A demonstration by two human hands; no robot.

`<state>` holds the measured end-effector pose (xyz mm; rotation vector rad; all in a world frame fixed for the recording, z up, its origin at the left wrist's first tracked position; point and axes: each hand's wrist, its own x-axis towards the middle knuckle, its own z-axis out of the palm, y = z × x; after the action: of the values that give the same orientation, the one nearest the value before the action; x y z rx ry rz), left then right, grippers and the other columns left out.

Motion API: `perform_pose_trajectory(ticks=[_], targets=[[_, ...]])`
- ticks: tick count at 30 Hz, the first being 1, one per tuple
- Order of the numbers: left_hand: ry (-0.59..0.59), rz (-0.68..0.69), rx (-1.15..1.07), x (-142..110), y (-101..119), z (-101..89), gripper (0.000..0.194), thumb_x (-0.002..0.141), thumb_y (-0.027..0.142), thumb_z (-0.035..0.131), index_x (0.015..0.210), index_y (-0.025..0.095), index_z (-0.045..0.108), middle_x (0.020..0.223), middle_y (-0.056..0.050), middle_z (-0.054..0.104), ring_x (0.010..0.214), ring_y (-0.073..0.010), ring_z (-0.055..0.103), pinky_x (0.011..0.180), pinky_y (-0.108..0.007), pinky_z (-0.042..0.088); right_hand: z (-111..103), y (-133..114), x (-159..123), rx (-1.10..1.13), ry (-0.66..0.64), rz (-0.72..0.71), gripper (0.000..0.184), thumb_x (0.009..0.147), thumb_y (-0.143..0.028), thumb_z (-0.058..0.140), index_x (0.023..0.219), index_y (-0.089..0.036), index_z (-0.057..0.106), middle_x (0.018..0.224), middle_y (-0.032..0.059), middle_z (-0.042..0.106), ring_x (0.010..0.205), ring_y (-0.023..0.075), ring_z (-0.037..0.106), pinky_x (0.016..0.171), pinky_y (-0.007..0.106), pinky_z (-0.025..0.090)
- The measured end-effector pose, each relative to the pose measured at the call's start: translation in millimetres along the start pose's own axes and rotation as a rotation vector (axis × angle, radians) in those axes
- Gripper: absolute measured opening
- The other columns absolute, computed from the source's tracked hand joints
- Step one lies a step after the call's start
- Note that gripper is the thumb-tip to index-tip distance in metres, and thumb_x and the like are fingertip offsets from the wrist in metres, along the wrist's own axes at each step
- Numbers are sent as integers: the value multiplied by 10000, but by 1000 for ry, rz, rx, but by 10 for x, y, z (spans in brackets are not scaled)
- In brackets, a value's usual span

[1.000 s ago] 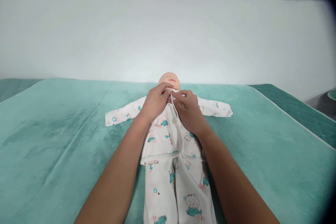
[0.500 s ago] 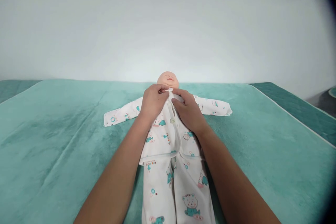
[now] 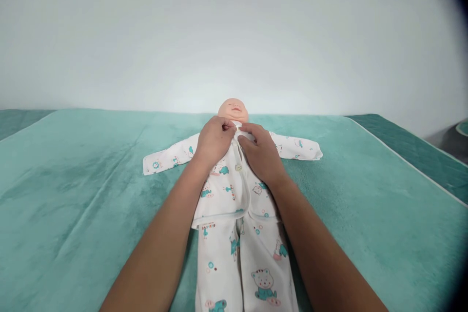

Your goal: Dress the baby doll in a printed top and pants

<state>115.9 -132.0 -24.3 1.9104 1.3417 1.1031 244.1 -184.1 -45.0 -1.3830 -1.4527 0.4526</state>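
Observation:
A baby doll (image 3: 233, 108) lies on its back, head away from me, sleeves spread to both sides. It wears a white printed baby jacket (image 3: 219, 200) and matching trousers (image 3: 265, 263). At the jacket's collar, just under the chin, my left hand (image 3: 215, 139) pinches the front edge between thumb and fingers. My right hand (image 3: 260, 148) grips the other side of the collar opening, its thumb lower on the chest. The fingertips of both hands almost meet. A pale button (image 3: 238, 167) shows lower on the jacket front. What lies right between the fingertips is too small to make out.
The doll rests on a teal plush cover (image 3: 365, 195) with a crease at left. Behind its head rises a white wall (image 3: 234, 44). A darker teal strip (image 3: 413, 146) with pale piping borders the right side, and a dark object (image 3: 455, 139) stands beyond it.
Both hands stay at the collar with only slight finger movement. The left fingers have curled a little more at the neck edge. The view has shifted very slightly.

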Motion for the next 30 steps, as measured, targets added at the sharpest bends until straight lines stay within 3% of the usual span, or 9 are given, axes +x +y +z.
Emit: perform_pose_trajectory(ticks=[6,14,18,26,30], targets=[[-33,10,108,5,8,-8,124,855,230,516,809,193,625,929,-55,672,844,-193,590,754,-316,424,-14,23,27,58,-29,58,275,836,-278,531,1071,-237,669,1323,41,607,1265,239,480,1087,443,348],[-38,15,-51,-16,20,-47,118,871,253,529,847,194,627,852,-16,677,784,-166,588,736,-286,423,-79,29,41,145,-77,60,292,825,-294,534,1072,-271,689,1319,18,605,1202,246,506,987,428,438],[-41,0,-116,-1,3,-46,141,877,287,539,839,187,631,836,-11,664,773,-155,574,744,-277,428,-76,44,39,134,-83,40,304,833,-285,529,1102,-275,671,1299,12,607,1229,244,486,1032,431,401],[58,76,-54,-39,20,9,139,875,215,514,960,214,625,963,-27,685,864,-165,608,785,-287,450,-72,52,66,129,-97,17,322,836,-245,511,1117,-267,667,1301,18,601,1239,237,487,1059,427,378],[39,-34,-233,-9,-2,-3,163,819,230,585,975,200,622,896,-33,669,819,-165,616,741,-285,471,-73,48,65,131,-98,30,332,834,-243,513,1126,-272,669,1305,16,605,1260,240,479,1076,434,369]])
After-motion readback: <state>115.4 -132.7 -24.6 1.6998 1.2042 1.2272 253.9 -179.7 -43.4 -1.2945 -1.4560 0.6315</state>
